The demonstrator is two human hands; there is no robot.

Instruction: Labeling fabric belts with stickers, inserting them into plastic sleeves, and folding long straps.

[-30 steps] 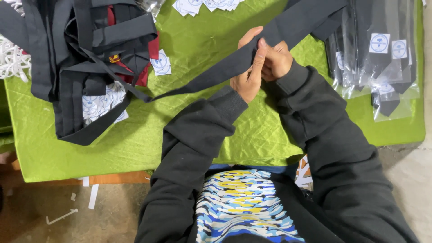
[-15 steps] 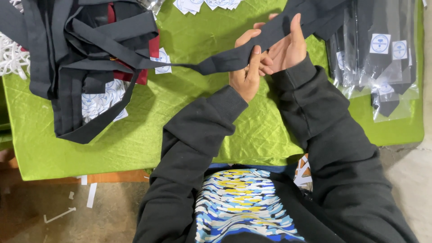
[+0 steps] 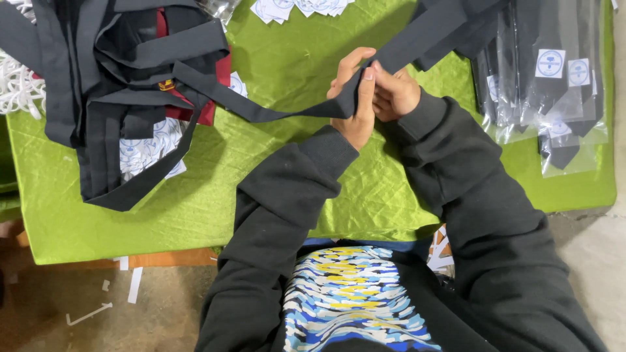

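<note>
While the left hand [image 3: 355, 107] and right hand [image 3: 392, 94] close their fingers on a long black fabric necktie [image 3: 274, 111] above the green-clothed bench [image 3: 287, 189], its tail trails toward ten o'clock, kept taut for handling.

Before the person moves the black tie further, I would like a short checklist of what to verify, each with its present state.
1. Left hand grips the black tie: ok.
2. Right hand touches the same tie: ok, though its fingers are partly hidden.
3. Tie's far end free of the pile of dark ties: cannot tell; it runs into the pile.
4. Bare part of the green cloth behind the hands: ok.
5. Bagged ties lie apart from the hands: ok.
6. Tie flat, without twist: cannot tell.
</note>
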